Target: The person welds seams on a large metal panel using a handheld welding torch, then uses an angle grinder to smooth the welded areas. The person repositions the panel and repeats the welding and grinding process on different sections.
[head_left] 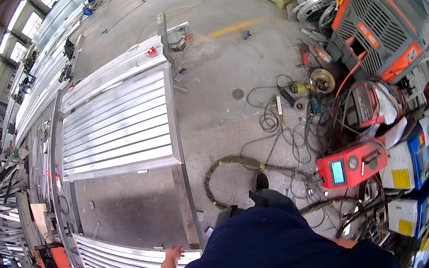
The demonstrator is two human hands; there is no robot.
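My left hand (175, 253) is over the near slatted metal panel (129, 267), close to its upper edge. Its fingers look loosely stretched and apart, with nothing visible in them; whether they touch the panel I cannot tell. A small piece of metal (158, 247) lies on that edge beside the hand. Of my right side only a bit of bare arm (345, 242) shows past my dark shirt; the right hand is hidden. Farther ahead, a larger slatted silver panel (114, 126) rests on the same steel rails (185, 209).
A red machine with a screen (340, 170) stands at my right, with blue and white machines (400, 168) beside it. A thick hose (209, 181) and loose cables (270, 120) lie across the floor near my foot. A large grey and orange machine (379, 17) stands farther right.
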